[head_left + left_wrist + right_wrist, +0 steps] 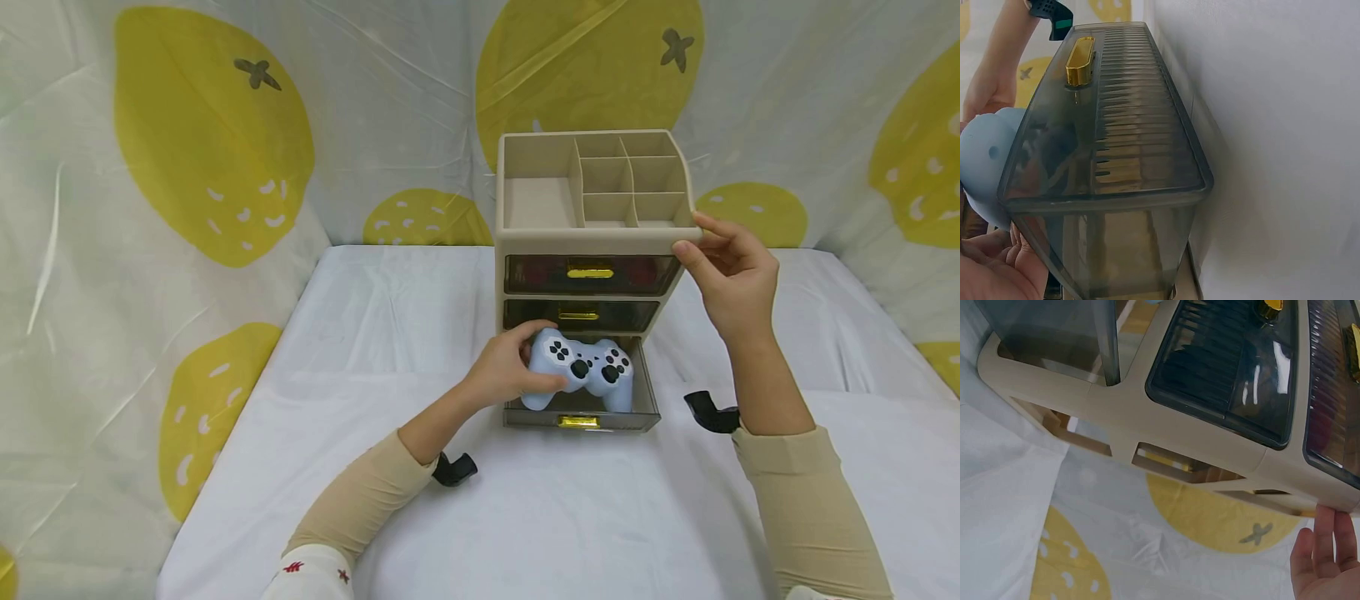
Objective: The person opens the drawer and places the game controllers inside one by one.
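Observation:
A light blue game controller [618,383] sits at the pulled-out bottom drawer [630,421] of a beige desk organizer [592,242]. My left hand [498,371] grips its left side, thumb in front and fingers behind. In the left wrist view the controller [985,165] shows above the edge of the smoky clear drawer [1135,125]. My right hand [742,283] pinches the organizer's top right front corner, thumb on the front. The right wrist view has the fingertips of this hand [1329,562] against the organizer's side.
Two upper drawers [543,275] with gold handles are pushed in. Divided compartments [607,175] form the organizer's top. A white cloth [375,333] covers the table, and a lemon-patterned curtain [405,108] hangs behind. Black wrist mounts [712,412] stick out from the forearms.

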Tool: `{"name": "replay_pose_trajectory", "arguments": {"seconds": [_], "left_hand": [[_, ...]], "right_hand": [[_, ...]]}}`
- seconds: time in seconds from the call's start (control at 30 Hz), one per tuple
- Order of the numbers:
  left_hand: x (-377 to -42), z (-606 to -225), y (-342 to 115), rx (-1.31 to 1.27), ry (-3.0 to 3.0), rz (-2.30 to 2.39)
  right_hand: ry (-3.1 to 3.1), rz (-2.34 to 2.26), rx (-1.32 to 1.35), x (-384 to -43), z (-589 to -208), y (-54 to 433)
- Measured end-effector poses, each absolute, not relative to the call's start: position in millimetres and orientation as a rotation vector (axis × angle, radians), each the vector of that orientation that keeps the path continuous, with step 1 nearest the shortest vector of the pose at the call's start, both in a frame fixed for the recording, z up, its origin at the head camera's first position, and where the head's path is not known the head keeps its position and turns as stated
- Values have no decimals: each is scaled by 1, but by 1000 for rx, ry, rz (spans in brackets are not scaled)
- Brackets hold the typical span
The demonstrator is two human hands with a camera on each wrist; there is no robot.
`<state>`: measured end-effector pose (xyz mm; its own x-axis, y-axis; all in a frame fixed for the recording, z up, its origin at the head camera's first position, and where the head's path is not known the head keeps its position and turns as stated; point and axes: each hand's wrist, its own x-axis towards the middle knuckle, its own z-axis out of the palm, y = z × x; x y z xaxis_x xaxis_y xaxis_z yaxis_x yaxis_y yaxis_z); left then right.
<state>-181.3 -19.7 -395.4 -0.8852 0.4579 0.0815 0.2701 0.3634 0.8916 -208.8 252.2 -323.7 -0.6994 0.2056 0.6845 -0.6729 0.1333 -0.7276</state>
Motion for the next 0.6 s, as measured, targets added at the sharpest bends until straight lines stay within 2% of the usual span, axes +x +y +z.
{"name": "replay_pose_trajectory", "arguments": {"seconds": [0.6], "left_hand": [[-179,-400,-4,628,2519,1472]], "right_hand": [[-1749,1588,441,-213,-327,254]]}}
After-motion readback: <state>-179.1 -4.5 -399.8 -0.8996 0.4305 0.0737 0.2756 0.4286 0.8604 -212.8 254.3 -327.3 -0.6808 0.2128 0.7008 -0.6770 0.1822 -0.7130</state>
